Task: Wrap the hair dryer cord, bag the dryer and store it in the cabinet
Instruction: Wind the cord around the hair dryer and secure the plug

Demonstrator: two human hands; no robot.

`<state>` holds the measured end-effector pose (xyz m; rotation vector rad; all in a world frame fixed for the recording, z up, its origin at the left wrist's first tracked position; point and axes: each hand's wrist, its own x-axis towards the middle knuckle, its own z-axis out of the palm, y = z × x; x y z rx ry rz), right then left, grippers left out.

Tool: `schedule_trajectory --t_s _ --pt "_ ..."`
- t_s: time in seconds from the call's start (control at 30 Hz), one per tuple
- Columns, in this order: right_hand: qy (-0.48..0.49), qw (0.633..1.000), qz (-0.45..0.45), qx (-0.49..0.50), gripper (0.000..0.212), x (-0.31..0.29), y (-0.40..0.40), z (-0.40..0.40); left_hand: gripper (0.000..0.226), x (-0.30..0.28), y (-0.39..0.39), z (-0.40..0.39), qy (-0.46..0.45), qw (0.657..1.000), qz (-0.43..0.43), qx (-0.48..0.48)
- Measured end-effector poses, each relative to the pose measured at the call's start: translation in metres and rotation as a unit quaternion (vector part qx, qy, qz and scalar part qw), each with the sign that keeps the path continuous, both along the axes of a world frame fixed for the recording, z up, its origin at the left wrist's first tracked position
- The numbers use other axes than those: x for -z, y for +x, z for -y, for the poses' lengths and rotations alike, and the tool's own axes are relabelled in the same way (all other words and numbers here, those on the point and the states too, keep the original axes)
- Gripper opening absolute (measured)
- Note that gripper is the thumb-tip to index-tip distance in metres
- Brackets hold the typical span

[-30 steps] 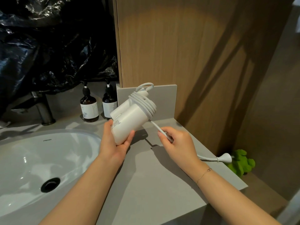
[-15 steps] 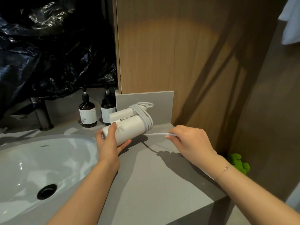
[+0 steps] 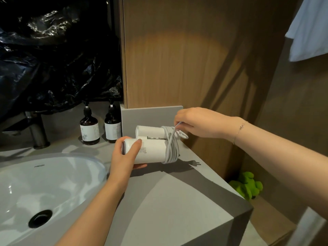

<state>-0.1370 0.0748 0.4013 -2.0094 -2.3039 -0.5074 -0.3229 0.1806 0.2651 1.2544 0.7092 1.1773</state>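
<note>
White hair dryer (image 3: pixel 150 153): 1, gripped by left hand (image 3: pixel 124 157) | cord (image 3: pixel 171 148): 1, pinched by right hand (image 3: pixel 197 124) | bottles (image 3: pixel 89 129): 2

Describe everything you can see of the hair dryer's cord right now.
The cord is white, thin and looks rubbery. Most of it is wound in several close loops around the white hair dryer, at the end away from the left hand, which grips the barrel. A short free run rises from the coil to the right hand, which pinches it above the dryer. A small loop sticks out beside the coil. The plug is not visible.
</note>
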Motion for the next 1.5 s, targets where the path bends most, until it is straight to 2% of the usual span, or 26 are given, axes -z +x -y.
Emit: schedule_trajectory --t_s 0.1,0.33,0.47,0.63,0.73,0.8,1.0,1.3,1.5 --pt "0.000 1.000 0.009 0.006 0.017 -0.006 0.008 -0.002 0.022 -0.003 -0.001 0.003 0.016 0.999 -0.022 0.026" --pt "-0.015 0.997 -0.050 0.059 0.033 -0.010 0.032 -0.003 0.022 -0.009 -0.001 0.007 0.023 0.997 -0.036 0.061" --pt "-0.019 0.992 -0.098 0.076 0.031 -0.014 0.039 0.003 0.026 -0.010 -0.004 0.001 0.011 0.999 -0.032 0.043" --pt "-0.042 0.991 -0.102 0.071 0.027 -0.019 0.043 0.003 0.028 -0.010 -0.006 -0.003 0.000 0.999 -0.026 0.029" --pt "-0.024 0.992 -0.112 0.048 0.019 -0.021 0.039 -0.001 0.026 -0.011 -0.007 -0.003 -0.007 0.998 -0.027 0.054" --pt "-0.013 0.991 -0.125 0.040 0.024 -0.021 0.037 -0.006 0.022 -0.012 -0.009 -0.001 -0.005 0.996 -0.029 0.081" --pt "-0.034 0.979 -0.191 0.054 0.037 -0.011 0.047 -0.014 0.015 -0.012 -0.010 0.004 0.008 0.988 -0.046 0.150" --pt "-0.091 0.932 -0.344 0.070 0.018 0.027 0.072 -0.012 0.021 -0.008 -0.008 0.006 -0.011 0.977 -0.049 0.206" --pt "-0.083 0.948 -0.287 0.113 0.023 0.032 0.075 -0.008 0.015 -0.001 -0.001 0.004 -0.031 0.981 -0.071 0.178"
